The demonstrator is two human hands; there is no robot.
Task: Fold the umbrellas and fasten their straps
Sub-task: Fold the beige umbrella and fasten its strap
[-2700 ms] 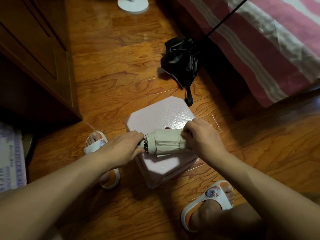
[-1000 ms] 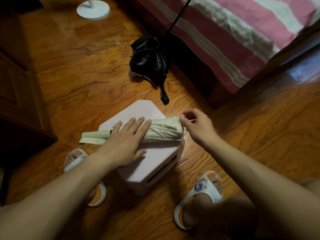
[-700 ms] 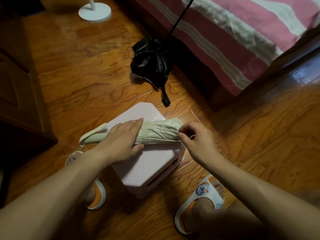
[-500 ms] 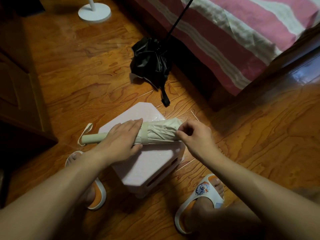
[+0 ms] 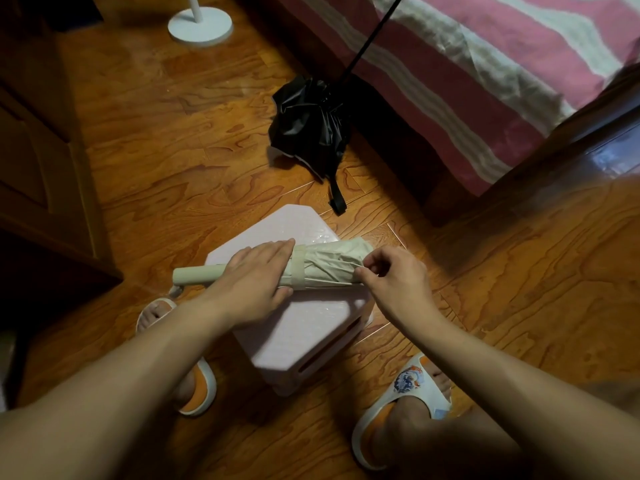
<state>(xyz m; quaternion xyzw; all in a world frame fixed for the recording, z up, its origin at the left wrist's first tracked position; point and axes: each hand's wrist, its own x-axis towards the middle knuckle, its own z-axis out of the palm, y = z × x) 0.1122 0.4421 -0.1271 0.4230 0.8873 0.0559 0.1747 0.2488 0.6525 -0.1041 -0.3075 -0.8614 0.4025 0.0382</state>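
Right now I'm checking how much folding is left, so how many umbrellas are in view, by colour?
Beige umbrella: 1, on the pink stool, strap around it, left hand pressing it, right hand pinching its canopy end.
Black umbrella: 1, on the floor, canopy loose, shaft extended.
Total: 2

Beige umbrella (image 5: 325, 263) lay folded across top of pink stool (image 5: 304, 327), handle end pointing left past the stool edge. Strap (image 5: 298, 268) was wrapped round the canopy. Left hand (image 5: 256, 275) pressed flat over the umbrella, fingers straight, just left of the strap. Right hand (image 5: 394, 275) pinched the canopy folds at the right end. Black umbrella (image 5: 311, 126) lay unfolded on wooden floor (image 5: 166, 140) beside striped bed (image 5: 485, 64)
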